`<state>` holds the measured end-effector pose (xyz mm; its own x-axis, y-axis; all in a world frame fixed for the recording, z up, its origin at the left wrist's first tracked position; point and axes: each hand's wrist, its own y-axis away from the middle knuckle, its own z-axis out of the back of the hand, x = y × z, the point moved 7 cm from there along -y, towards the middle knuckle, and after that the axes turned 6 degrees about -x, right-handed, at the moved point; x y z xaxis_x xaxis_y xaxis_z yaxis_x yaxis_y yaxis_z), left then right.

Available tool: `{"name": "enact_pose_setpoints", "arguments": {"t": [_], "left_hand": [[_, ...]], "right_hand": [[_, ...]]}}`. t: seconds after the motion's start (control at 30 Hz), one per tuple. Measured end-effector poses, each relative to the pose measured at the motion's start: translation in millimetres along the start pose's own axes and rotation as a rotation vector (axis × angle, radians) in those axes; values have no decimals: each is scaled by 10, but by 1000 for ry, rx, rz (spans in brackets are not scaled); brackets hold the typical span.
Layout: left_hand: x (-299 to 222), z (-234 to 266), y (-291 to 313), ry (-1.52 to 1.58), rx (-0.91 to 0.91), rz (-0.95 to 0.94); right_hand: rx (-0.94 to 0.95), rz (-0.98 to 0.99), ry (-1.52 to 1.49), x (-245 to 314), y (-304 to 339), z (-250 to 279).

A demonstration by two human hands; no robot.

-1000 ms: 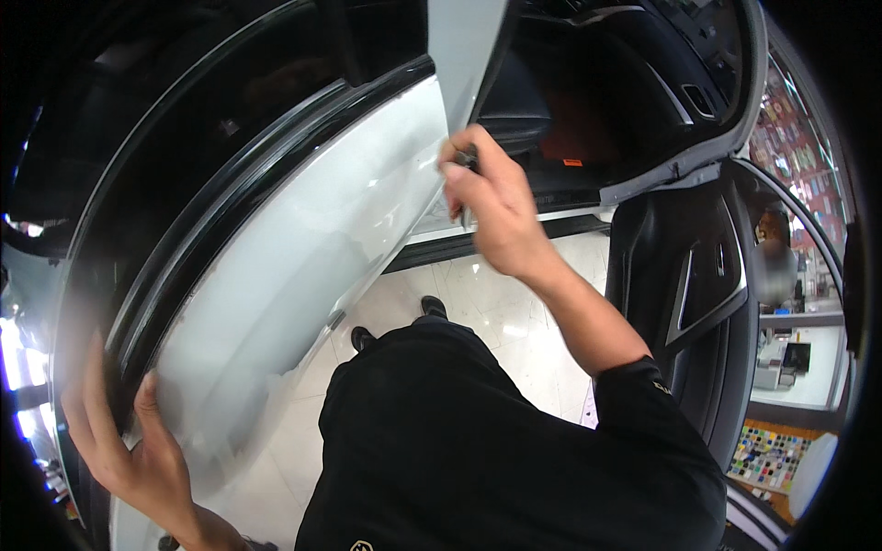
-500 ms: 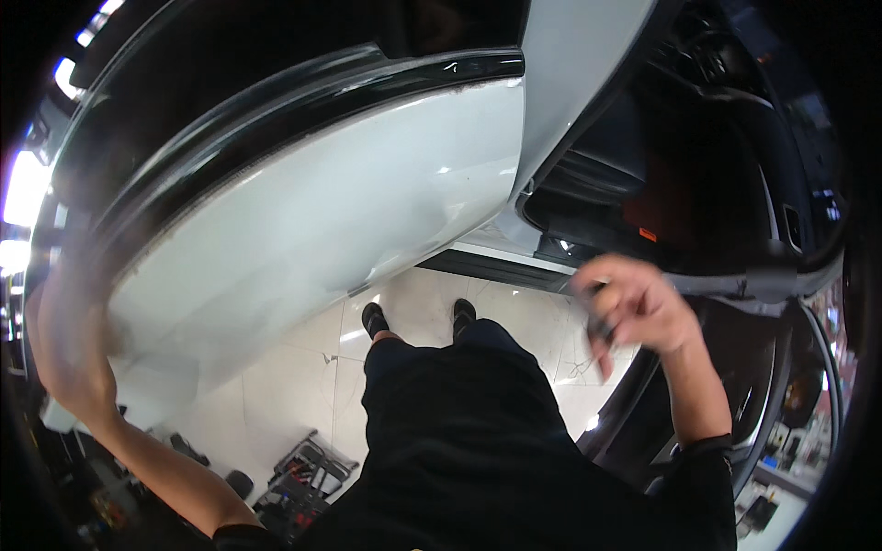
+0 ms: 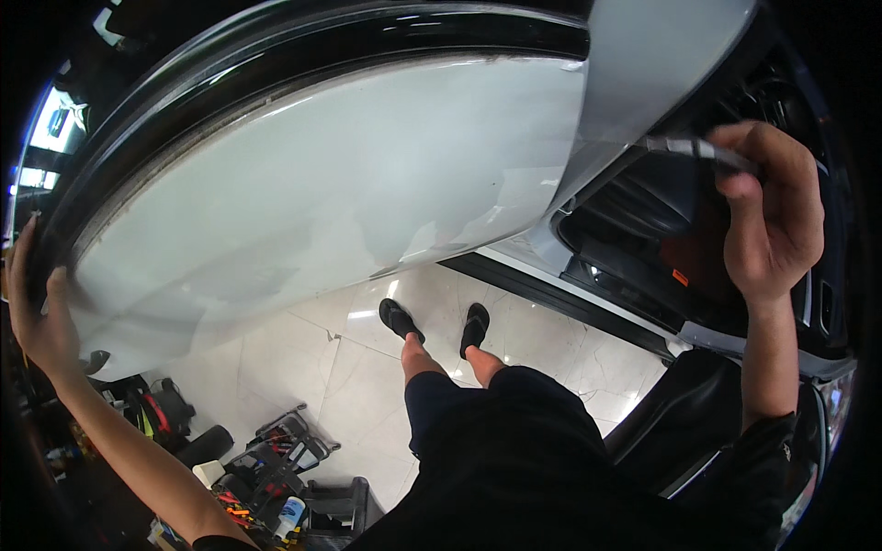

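Note:
A white car door with a black trim strip along its window edge fills the upper left and middle. My left hand grips the door's far-left edge, its thumb on the near side and its fingers round the black part. On the right, my right hand is raised in front of the open cabin and closed on a slim tool. This tool has a dark handle end and a light, shiny front part that points left toward the door frame. Motion blur hides its exact kind.
The dark cabin with an orange label lies behind my right hand. A black-trimmed sill runs below it. At lower right is another dark door panel. A tool cart with several tools stands lower left on the tiled floor.
My right hand has moved up and to the right, bringing the slim tool in front of the cabin. My left hand stays at the door's edge. The view has shifted.

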<state>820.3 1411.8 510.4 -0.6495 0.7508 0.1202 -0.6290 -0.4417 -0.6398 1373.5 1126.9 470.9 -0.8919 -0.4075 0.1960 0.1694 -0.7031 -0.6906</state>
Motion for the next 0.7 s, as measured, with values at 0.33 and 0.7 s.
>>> {"name": "enact_pose_setpoints", "arguments": {"t": [0.33, 0.7], "left_hand": [[66, -3, 38, -67, -33, -34], [202, -7, 129, -69, -34, -25]], "right_hand": [[257, 264, 205, 42, -290, -265], [193, 320, 193, 78, -311, -488]]}}
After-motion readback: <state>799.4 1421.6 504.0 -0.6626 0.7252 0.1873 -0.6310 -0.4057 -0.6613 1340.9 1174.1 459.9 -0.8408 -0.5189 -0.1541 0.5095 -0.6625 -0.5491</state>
